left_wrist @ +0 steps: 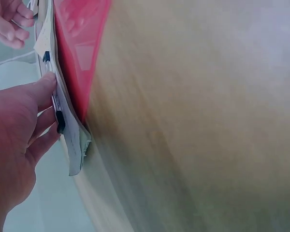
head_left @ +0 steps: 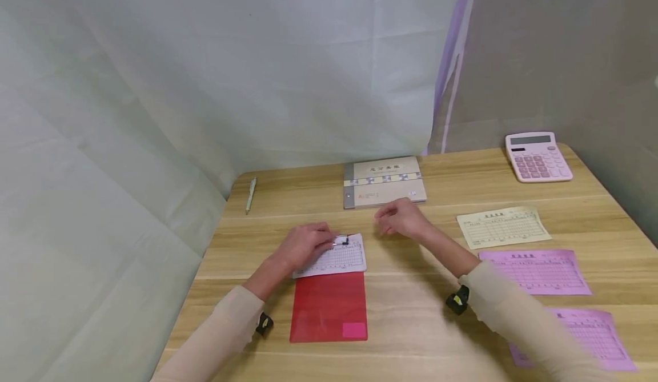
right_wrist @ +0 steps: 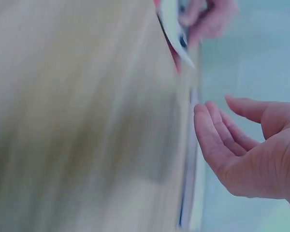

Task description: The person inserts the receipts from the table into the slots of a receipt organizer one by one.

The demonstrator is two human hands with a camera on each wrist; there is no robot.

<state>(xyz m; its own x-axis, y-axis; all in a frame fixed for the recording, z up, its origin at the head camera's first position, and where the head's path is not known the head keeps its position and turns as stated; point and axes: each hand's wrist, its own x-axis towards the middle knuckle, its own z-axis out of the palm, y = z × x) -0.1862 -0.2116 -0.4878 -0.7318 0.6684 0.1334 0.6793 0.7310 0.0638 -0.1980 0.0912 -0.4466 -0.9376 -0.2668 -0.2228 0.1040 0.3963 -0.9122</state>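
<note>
A red clipboard (head_left: 329, 308) lies on the wooden table, with a white pad of printed forms (head_left: 336, 261) over its upper half. My left hand (head_left: 305, 245) is at the clipboard's top edge. In the left wrist view, the left hand (left_wrist: 19, 125) pinches the metal clip (left_wrist: 57, 104) with black ends, thumb on its near side and fingers beyond. To the right of the pad, my right hand (head_left: 403, 217) hovers above the table. The right wrist view shows the right hand (right_wrist: 251, 145) holding nothing, fingers slightly bent and thumb apart.
A grey account book (head_left: 385, 182) lies behind the hands. Left of it is a pen (head_left: 251, 195). A pink calculator (head_left: 538, 157) sits at the back right. Down the right side are a yellow form (head_left: 504, 228) and two pink forms (head_left: 540, 270), partly under the right sleeve.
</note>
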